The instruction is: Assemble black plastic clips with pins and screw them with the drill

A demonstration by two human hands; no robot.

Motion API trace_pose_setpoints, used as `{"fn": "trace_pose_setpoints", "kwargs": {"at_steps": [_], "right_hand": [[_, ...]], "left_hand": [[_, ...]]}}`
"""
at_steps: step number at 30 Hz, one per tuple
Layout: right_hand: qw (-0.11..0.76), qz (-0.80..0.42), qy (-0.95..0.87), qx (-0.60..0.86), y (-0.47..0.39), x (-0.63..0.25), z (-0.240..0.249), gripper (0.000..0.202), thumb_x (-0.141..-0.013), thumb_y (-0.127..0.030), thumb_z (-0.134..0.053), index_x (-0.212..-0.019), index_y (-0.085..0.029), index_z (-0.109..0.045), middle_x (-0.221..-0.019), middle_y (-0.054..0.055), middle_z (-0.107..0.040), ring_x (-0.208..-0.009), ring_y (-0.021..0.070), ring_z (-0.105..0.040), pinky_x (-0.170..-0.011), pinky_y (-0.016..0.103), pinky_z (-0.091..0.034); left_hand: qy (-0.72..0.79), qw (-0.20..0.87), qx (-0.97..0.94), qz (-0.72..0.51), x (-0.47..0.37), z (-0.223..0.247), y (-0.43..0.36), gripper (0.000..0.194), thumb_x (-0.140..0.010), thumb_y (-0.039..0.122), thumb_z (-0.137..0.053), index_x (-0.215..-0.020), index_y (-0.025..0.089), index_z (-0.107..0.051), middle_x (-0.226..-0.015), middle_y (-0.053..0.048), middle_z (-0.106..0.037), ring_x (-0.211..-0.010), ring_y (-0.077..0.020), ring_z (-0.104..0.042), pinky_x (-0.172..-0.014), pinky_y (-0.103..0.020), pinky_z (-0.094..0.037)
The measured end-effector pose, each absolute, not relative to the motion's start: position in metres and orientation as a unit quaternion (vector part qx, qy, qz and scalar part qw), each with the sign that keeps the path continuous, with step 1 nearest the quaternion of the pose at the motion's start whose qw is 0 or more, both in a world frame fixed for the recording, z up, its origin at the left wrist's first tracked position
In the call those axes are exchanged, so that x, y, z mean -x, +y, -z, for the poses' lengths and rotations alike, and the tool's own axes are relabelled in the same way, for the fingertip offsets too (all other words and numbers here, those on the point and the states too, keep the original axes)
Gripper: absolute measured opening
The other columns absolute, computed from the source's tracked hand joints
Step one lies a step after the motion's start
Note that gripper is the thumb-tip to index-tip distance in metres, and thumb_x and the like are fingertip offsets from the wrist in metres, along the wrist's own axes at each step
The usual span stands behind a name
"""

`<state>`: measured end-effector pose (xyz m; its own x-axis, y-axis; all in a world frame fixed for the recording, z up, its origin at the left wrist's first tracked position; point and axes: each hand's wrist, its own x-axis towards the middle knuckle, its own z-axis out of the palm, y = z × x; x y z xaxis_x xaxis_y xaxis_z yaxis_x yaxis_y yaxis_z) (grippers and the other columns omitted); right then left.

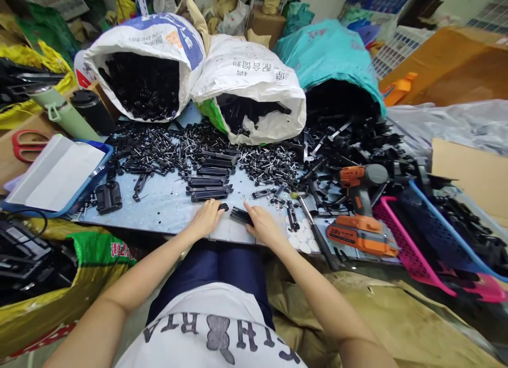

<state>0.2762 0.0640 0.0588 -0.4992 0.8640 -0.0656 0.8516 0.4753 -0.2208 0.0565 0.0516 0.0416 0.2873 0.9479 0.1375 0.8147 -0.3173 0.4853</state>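
Near the table's front edge, my left hand [206, 218] pinches a small black plastic part [224, 206]. Just to its right, my right hand [260, 222] is closed around a longer black plastic piece [240, 215], whose free end points toward the left hand. A short gap separates the two parts. Beyond my hands, several long black assembled pieces [210, 181] lie side by side in a column. Loose small black parts with metal pins [272, 164] are heaped behind them.
White sacks [254, 61] and a teal sack [329, 50] spill black parts at the back. An orange cordless drill [363, 209] and a hammer [315, 227] lie on the right, beside a pink basket [413, 251]. On the left are a blue tray [105, 159], scissors [27, 145] and a green bottle [65, 111].
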Motion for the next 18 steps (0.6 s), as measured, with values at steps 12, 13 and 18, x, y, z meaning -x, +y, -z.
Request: {"fn": "trace_pose_setpoints", "kwargs": {"at_steps": [12,13,18], "right_hand": [[0.177,-0.310,-0.725,0.588,0.054,-0.243,-0.071,0.029,-0.068,-0.029,-0.058,-0.092,-0.021,-0.045,-0.068,-0.003,-0.053,-0.061,0.0174,-0.052,-0.057,0.027,-0.038],[0.194,-0.333,-0.728,0.567,0.053,-0.243,-0.071,0.031,-0.069,-0.030,-0.058,-0.096,-0.020,-0.046,-0.070,-0.002,-0.054,-0.062,0.0175,-0.052,-0.058,0.028,-0.040],[0.295,-0.542,-0.665,0.421,0.051,-0.248,-0.070,0.053,-0.083,-0.045,-0.051,-0.130,-0.023,-0.040,-0.087,0.002,-0.061,-0.066,0.0153,-0.060,-0.067,0.032,-0.050]], "left_hand": [[0.551,0.302,-0.646,-0.434,-0.085,-0.063,0.017,0.034,-0.092,0.032,-0.042,-0.121,0.019,-0.055,-0.101,-0.008,-0.060,-0.089,-0.0172,-0.060,-0.077,-0.033,-0.051],[0.552,0.302,-0.644,-0.436,-0.086,-0.064,0.017,0.034,-0.092,0.032,-0.043,-0.121,0.019,-0.055,-0.102,-0.008,-0.060,-0.088,-0.0174,-0.060,-0.077,-0.033,-0.051],[0.557,0.290,-0.636,-0.448,-0.082,-0.071,0.015,0.035,-0.091,0.032,-0.044,-0.122,0.020,-0.055,-0.100,-0.009,-0.060,-0.088,-0.0176,-0.060,-0.076,-0.033,-0.051]]}}
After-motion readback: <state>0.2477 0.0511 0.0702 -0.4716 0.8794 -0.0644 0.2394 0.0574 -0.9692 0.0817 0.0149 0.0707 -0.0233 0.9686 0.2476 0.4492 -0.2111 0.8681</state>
